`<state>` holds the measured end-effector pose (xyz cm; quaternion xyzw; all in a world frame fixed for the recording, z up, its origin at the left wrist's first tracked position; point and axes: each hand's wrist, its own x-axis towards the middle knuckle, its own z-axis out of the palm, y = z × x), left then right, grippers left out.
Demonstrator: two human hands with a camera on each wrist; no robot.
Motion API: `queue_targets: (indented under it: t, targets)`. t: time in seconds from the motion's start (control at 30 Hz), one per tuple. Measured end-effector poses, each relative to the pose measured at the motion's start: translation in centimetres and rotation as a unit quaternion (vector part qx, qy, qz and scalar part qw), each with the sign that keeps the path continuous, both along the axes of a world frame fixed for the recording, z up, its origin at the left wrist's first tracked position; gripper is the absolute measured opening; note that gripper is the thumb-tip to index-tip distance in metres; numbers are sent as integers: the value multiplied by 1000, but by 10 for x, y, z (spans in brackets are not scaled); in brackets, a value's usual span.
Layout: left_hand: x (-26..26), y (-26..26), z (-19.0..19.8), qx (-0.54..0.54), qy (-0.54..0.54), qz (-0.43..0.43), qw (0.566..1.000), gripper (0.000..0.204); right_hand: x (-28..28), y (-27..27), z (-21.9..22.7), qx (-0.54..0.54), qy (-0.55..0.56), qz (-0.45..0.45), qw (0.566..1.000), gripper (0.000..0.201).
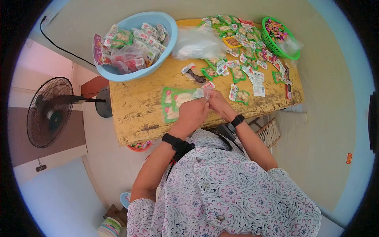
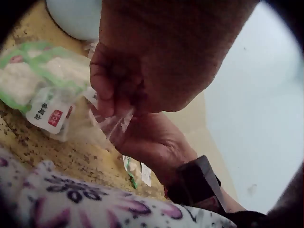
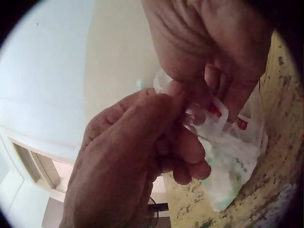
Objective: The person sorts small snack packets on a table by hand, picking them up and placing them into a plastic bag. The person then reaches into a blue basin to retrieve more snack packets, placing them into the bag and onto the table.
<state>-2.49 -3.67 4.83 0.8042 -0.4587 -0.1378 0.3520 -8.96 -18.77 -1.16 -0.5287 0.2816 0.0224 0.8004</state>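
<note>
Both hands meet just above the front part of the table at the mouth of a clear plastic bag [image 1: 173,103]. Through the bag show green-edged packets with pale food, and a white label [image 2: 50,113] with a red mark in the left wrist view. My left hand [image 1: 192,114] pinches the gathered film, its fingers curled. Against it, my right hand [image 1: 219,105] grips the same bunched plastic [image 2: 114,124] from the right. In the right wrist view the fingers overlap, and a thin strip of film [image 3: 221,114] loops out beside them.
A blue basin [image 1: 170,23] full of packets stands at the back left of the worn yellow table [image 1: 138,118]. Empty clear bags [image 1: 197,42] lie beside it. Loose packets [image 1: 239,73] spread across the right side, near a green basket [image 1: 292,55] of wrapped sweets. A fan [image 1: 51,112] stands left.
</note>
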Motion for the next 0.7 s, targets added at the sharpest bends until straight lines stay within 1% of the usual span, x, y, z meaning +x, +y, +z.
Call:
queue_targets:
  t: [0.03,0.07,0.1,0.13,0.17,0.27,0.37,0.4,0.47,0.57,0.67,0.7]
  targets:
    - [1,1,1,-5,-3,4,1000,27,7,-5,-24,4,-14,22,1000,18]
    - [1,2,1,-9,-6,8,1000,27,11,-6,-37,10,-27,44,999,18]
    - [1,4,1,-5,5,10,1000,27,14,0,-27,14,-43,47,998,18]
    - [1,5,1,-1,15,12,1000,27,19,8,-3,17,-59,50,997,19]
    - [3,7,1,3,25,14,1000,27,23,13,10,21,-75,52,996,19]
    - [0,7,-5,-84,14,-2,996,28,30,7,-32,70,-100,99,988,33]
    - [3,10,-3,-35,51,11,998,27,37,14,-44,64,-86,76,991,34]
    - [5,11,-3,-20,63,15,998,27,37,15,-37,61,-81,73,992,33]
    - [7,13,-3,11,87,18,996,27,33,15,-12,56,-69,64,994,33]
    - [13,14,-14,0,105,26,994,26,19,3,2,-107,-19,111,988,32]
    - [21,17,-34,-16,173,34,984,27,-5,0,30,23,-26,49,998,23]
    - [24,18,-34,-10,223,34,974,27,-9,-5,52,41,-27,57,997,22]
